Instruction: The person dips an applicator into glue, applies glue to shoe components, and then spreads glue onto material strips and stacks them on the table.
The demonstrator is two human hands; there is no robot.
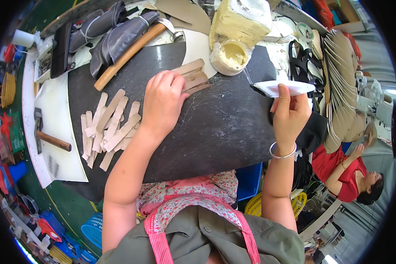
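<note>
Pressing tan strips (192,77) flat, left hand (163,103); strips point up-right.

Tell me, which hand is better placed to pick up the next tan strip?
Probably the left hand: it already rests on the small tan strips on the dark slab. The right hand holds a white brush.

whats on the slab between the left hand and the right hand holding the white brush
Nothing: the head view shows bare dark slab between the left hand, resting on tan strips, and the right hand.
</note>
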